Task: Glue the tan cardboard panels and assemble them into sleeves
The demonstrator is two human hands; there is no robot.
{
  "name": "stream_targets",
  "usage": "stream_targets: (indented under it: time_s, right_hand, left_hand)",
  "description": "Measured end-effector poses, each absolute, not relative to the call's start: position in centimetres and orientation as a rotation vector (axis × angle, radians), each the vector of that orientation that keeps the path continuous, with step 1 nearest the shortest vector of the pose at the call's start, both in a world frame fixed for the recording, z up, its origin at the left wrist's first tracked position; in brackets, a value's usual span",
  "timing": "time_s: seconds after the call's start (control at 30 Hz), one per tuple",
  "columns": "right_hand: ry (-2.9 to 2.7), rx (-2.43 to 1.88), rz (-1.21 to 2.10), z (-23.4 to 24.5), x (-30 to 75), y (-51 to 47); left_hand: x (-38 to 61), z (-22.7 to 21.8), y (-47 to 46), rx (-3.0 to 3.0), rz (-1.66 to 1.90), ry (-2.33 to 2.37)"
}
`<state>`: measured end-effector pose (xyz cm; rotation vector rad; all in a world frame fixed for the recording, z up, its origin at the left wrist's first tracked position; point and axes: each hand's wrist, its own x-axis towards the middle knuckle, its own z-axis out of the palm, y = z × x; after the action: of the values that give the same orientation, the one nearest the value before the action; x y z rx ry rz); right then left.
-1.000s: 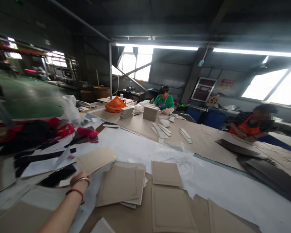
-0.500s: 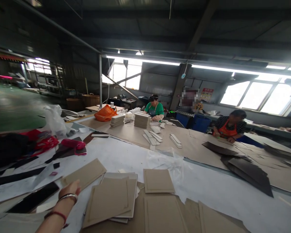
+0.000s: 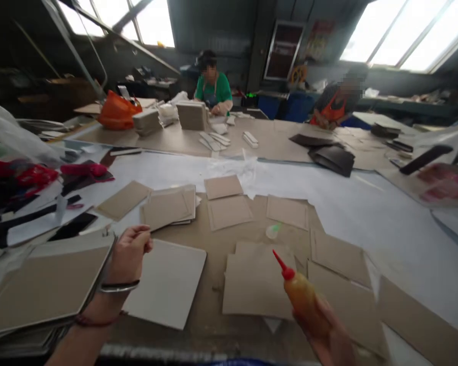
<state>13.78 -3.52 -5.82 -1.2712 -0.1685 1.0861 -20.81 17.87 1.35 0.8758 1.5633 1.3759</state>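
My right hand [image 3: 324, 325] grips a squeeze bottle [image 3: 303, 295] of amber liquid, its red pointed nozzle tilted up and left. Under the nozzle lies a stack of beige cardboard sheets [image 3: 252, 284]. My left hand [image 3: 132, 251] is closed with fingers curled, and nothing shows sticking out of it. It is above the corner of a pale square board [image 3: 168, 282], beside a pile of grey-beige boards [image 3: 53, 284]. Several sheets with line marks along their edges, one a small sheet [image 3: 229, 212], are spread beyond.
A small clear cup-like item [image 3: 272, 232] with a green tip sits mid-table. A black phone-like slab [image 3: 74, 226] and red bags [image 3: 23, 178] lie left. Two people work at the far table, near an orange bag [image 3: 118, 111] and dark sheets [image 3: 332, 157]. Plastic wrap [image 3: 234, 168] lies between.
My view has swung down and right. My left hand has drawn back from the cardboard sheet at the left, which stays on the table. My right hand with the bottle has come into view.
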Motion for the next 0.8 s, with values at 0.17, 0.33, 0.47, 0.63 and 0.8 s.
stream_targets:
  time_s: [0.17, 0.33, 0.47, 0.63, 0.8]
  right_hand:
    - [0.034, -1.343, 1.083, -5.1, 16.0, -5.0]
    - [0.003, -1.468, 0.985, -5.3, 16.3, -6.0]
    - [-0.082, -1.495, 1.049, -5.7, 15.3, -6.4]
    - [-0.022, -1.409, 1.102, -5.5, 15.0, -6.5]
    - [0.064, -1.393, 1.072, -5.2, 16.1, -6.9]
  left_hand:
    - [-15.1, -4.6, 8.5, 1.173, 0.798, 1.65]
    - [-10.8, -10.1, 3.5, 1.217, 0.553, 1.645]
    - [-8.6, -11.9, 2.9, 1.188, 0.429, 1.609]
    - [-7.4, -12.2, 3.8, 1.199, 0.382, 1.6]
    - [-8.3, -12.9, 3.4, 2.023, 0.357, 1.61]
